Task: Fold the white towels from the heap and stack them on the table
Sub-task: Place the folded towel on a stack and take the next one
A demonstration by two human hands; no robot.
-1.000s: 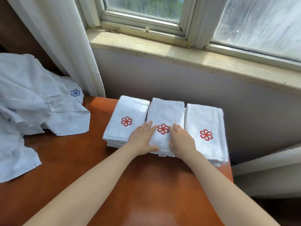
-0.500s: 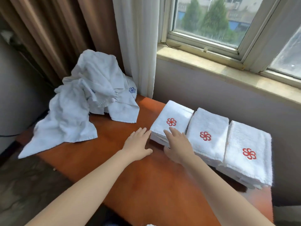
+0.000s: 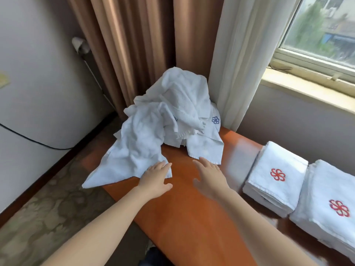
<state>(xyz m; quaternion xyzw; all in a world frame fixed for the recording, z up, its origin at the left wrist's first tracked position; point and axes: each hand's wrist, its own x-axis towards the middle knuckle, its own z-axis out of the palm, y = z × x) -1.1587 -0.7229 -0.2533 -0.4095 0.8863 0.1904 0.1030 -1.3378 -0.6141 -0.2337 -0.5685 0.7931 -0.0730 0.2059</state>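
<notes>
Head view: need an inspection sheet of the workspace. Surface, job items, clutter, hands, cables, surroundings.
Surface: glossy orange-brown wooden table, bare in the middle.
Job's things: heap of crumpled white towels at the table's far left end, one corner hanging over the edge; left stack of folded white towels and right stack of folded white towels, red flower emblems up, side by side at right.
Clutter: nothing seen.
Hands: left hand open, fingers at the heap's near corner; right hand open, blurred, holding nothing.
Cables: thin black cable against the white wall at left.
Surroundings: brown curtain, white sheer curtain, window.
</notes>
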